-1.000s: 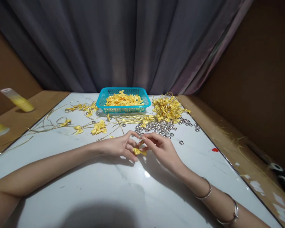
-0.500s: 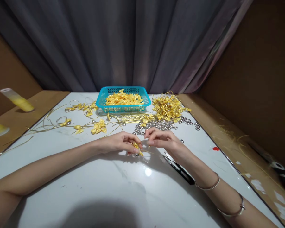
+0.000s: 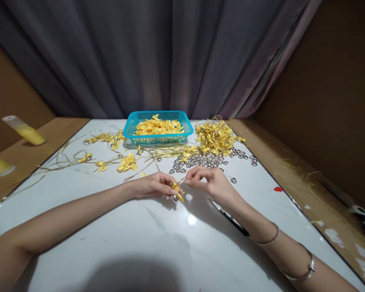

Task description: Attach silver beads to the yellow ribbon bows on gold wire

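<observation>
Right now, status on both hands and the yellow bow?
Left hand pinching yellow bow. Right hand at cord end, grip unclear. Snips partly under right forearm.

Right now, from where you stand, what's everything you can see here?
Curtain: one, grey-purple, behind table
Table: one, white top, centre
Basket: one, turquoise, far side
Basket bows: many, yellow, inside
Bow pile: one, yellow, right of basket
Loose bows: several, yellow, left
Cords: many, gold, before basket
Beads: many, silver, below pile
Snips: one, black-handled, beside right forearm
Scrap: one, red, right
Tubes: two, yellow, far left
Paper bits: several, white, right edge
Held bow: one, yellow, left hand
Bracelets: two, silver, right arm
Hands: two, bare; left, right
</observation>
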{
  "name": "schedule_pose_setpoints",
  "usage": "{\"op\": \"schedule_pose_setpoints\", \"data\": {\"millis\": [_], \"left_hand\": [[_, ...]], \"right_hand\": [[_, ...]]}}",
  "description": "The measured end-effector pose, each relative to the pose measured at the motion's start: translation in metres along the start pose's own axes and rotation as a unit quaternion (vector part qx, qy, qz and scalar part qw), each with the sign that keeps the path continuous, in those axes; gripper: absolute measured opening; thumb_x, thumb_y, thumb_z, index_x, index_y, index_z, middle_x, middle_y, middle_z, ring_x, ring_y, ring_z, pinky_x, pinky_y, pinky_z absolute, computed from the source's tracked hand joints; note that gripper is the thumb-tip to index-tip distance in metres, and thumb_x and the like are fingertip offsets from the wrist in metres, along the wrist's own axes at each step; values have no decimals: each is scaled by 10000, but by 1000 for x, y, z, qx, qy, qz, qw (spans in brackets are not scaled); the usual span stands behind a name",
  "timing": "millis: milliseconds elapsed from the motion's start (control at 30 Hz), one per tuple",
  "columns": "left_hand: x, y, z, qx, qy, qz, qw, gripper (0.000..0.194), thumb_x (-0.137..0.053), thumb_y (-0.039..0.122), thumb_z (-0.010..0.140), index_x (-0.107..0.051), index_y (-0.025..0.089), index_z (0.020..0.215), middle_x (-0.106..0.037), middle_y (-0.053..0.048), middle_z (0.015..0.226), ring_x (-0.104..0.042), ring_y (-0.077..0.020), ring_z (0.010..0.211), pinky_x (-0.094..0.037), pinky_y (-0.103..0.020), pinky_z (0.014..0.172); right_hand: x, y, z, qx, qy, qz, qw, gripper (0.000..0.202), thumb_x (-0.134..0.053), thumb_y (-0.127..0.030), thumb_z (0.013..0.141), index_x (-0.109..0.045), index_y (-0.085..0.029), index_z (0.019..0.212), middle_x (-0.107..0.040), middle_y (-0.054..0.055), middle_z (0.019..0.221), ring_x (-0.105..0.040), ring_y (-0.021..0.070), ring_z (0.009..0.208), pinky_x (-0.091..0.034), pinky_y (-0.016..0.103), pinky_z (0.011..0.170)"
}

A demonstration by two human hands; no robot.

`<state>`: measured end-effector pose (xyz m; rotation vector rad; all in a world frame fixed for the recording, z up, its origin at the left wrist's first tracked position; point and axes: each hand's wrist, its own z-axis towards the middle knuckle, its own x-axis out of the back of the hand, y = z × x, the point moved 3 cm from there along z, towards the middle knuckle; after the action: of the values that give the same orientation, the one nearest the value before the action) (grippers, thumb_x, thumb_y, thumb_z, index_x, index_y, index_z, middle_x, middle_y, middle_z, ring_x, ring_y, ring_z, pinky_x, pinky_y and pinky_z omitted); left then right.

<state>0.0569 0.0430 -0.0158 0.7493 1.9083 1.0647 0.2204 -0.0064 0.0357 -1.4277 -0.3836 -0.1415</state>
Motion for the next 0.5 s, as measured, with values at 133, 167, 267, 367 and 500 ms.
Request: {"op": "schedule_pose_setpoints", "data": {"millis": [133,167,267,367,500], "left_hand": [[-2,1,1,7,-20,43,999,209,-773,233,612,-722,120,780,-628,-13,656,-479,-85,574,-371,-217,561],[-2,2,1,11,-21,45,999,207,-774,231,613,-720,122,780,-625,-9,653,-479,-85,575,-369,-217,563],[-1,1,1,15,-26,39,999,204,-773,236,629,-712,124,788,-632,-10,687,-481,-77,589,-361,-208,570],[1,0,1,14,-31,29,999,219,-766,257,656,-704,108,804,-627,-18,710,-473,-68,586,-353,-201,567],[0,0,1,7,-41,-18,999,203,-741,279,701,-668,100,763,-576,-9,680,-458,-70,577,-351,-204,561]], "right_hand": [[-10,8,-3,64,84,-168,980,256,-493,-99,729,-428,-189,499,-611,32,694,-538,180,713,-371,343,705],[-12,8,-4,88,99,-228,965,243,-476,-96,735,-419,-192,520,-603,36,686,-520,189,717,-351,350,705],[-17,6,-8,120,140,-326,927,175,-439,-122,763,-421,-199,607,-591,57,723,-495,212,743,-321,356,693],[-14,2,-10,115,179,-310,927,66,-431,-139,748,-470,-190,765,-599,89,848,-513,242,834,-332,374,731],[-13,0,-7,47,118,-150,980,171,-437,-150,741,-484,-192,900,-626,57,811,-559,233,822,-367,387,754]]}}
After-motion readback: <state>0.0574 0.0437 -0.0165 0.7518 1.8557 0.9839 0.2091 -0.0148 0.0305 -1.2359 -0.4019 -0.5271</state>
